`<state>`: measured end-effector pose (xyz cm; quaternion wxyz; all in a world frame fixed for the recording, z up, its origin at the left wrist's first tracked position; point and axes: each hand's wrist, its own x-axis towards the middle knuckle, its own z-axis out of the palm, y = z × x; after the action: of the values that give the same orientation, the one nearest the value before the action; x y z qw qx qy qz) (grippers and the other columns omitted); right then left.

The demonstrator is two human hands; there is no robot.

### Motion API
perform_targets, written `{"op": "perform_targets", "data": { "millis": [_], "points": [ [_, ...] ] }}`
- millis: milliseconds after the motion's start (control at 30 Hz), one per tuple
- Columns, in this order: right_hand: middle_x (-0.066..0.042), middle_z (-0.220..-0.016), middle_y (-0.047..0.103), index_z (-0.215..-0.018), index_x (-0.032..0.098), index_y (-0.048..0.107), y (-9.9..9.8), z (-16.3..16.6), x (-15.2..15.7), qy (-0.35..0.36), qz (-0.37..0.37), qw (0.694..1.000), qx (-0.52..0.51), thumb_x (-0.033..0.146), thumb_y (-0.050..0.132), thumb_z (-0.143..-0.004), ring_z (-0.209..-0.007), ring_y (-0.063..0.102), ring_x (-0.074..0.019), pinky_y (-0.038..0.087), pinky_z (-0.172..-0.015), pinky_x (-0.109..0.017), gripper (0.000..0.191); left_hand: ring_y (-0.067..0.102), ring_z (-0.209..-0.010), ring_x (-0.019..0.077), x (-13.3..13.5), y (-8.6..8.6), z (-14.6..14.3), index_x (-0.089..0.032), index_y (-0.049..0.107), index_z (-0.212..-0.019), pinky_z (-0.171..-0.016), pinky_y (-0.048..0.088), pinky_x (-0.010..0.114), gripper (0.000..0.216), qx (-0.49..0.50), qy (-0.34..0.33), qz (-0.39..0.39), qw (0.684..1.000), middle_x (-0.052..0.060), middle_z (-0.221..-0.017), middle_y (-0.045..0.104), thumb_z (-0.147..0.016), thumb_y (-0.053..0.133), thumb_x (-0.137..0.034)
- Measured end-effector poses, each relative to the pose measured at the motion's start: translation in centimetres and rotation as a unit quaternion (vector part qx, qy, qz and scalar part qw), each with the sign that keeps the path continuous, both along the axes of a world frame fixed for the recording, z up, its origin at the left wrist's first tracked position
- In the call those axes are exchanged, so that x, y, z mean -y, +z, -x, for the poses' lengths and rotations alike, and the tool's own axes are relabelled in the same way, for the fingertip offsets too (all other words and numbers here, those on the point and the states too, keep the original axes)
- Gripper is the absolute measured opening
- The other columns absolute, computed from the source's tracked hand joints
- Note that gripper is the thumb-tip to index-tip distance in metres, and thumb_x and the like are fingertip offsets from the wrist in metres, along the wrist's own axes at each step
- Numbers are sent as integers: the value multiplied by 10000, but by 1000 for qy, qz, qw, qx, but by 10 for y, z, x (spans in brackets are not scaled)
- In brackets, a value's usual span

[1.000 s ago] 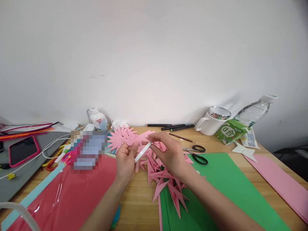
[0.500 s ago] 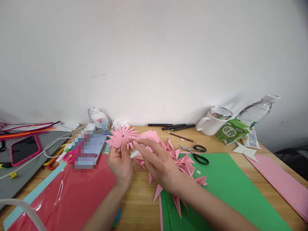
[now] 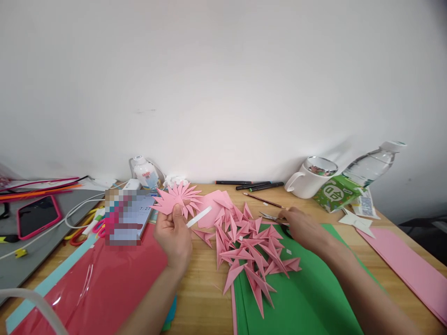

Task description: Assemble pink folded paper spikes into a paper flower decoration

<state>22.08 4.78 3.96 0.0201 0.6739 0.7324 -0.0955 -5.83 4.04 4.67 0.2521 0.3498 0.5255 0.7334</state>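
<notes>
Apparently the step in hand is fetching a cutting tool: the right hand (image 3: 305, 228) is down over the handles of the scissors (image 3: 268, 217), though whether its fingers have closed on them I cannot tell. The left hand (image 3: 172, 237), well apart from it, pinches a pink paper star (image 3: 167, 202) by its near rim, raised toward the table's (image 3: 200, 288) rear edge, and a white strip (image 3: 199, 217) juts out beside its fingers.

Probably the next move calls for a thumb and finger through the loops and a straight lift, with a light left pinch so the thin points don't crease.

What stands in the way is mostly the heap of folded pink pieces (image 3: 256, 253) between the hands, lying partly on green sheets (image 3: 314, 298). A pencil (image 3: 261, 199) lies just behind the blades. Along the rear edge are markers (image 3: 267, 186); farther toward the right edge stand a mug (image 3: 305, 179), a green box (image 3: 335, 193) and a tilted bottle (image 3: 370, 165).
</notes>
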Motion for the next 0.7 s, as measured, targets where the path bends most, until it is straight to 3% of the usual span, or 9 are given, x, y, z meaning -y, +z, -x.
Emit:
{"op": "perform_targets", "data": {
  "millis": [133, 333, 433, 567, 700],
  "points": [
    [-129, -1017, 608, -1097, 148, 547, -11, -12, 10, 15, -10, 1000, 13, -59, 380, -650, -897, 602, -225, 393, -661, -261, 520, 410, -363, 44, 0, -3, 0, -144, 584, -823, -372, 319, 171, 250, -25, 16, 20, 999, 37, -712, 688, -771, 569, -389],
    [-126, -959, 640, -1130, 155, 532, -3, -14, 10, -1, -35, 999, 7, 22, 426, -715, -838, 612, -244, 401, -646, -292, 449, 482, -410, 70, -3, -5, 1, -140, 594, -824, -406, 354, 182, 261, -27, 27, 12, 999, 50, -719, 695, -763, 573, -392],
    [-98, -961, 639, -1198, 197, 493, 14, -6, 11, 3, -61, 990, -129, 117, 447, -782, -849, 615, -225, 450, -704, -319, 427, 467, -392, 62, -4, -5, 2, -140, 600, -837, -390, 343, 176, 261, -26, 25, 12, 999, 47, -721, 694, -765, 572, -389],
    [-48, -991, 628, -1311, 236, 374, 43, 35, 16, 110, 3, 899, -425, 229, 458, -830, -908, 616, -168, 492, -798, -322, 489, 347, -304, 22, -4, -1, 3, -139, 599, -875, -319, 278, 160, 263, -5, 19, 11, 1000, 16, -674, 672, -783, 558, -382],
    [-52, -1103, 586, -1333, 262, 367, 60, 84, 20, 164, -6, 892, -421, 215, 619, -706, -983, 555, -189, 459, -853, -362, 677, 294, -269, 18, -4, 6, 5, -131, 613, -857, -263, 229, 151, 247, 35, 17, -13, 999, -45, -523, 572, -777, 578, -363]
  ]
}}
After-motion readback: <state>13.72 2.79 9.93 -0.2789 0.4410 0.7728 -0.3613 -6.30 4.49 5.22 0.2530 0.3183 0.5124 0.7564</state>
